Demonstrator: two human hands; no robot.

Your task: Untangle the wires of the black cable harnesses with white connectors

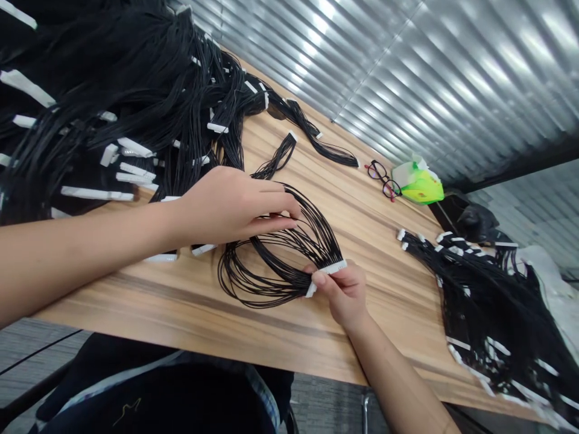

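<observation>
A wire harness of thin black wires lies in loose loops on the wooden table, ending in a white multi-pin connector. My right hand pinches that connector between thumb and finger. My left hand reaches in from the left, its fingertips closed on the black wires above the loops. A short separate bundle of black wires lies just beyond my left hand, partly tucked behind it.
A heap of black harnesses with white connectors covers the table's left end, and another lies at the right. Eyeglasses and a green-yellow packet sit by a corrugated metal wall. Dark clothing fills the bottom.
</observation>
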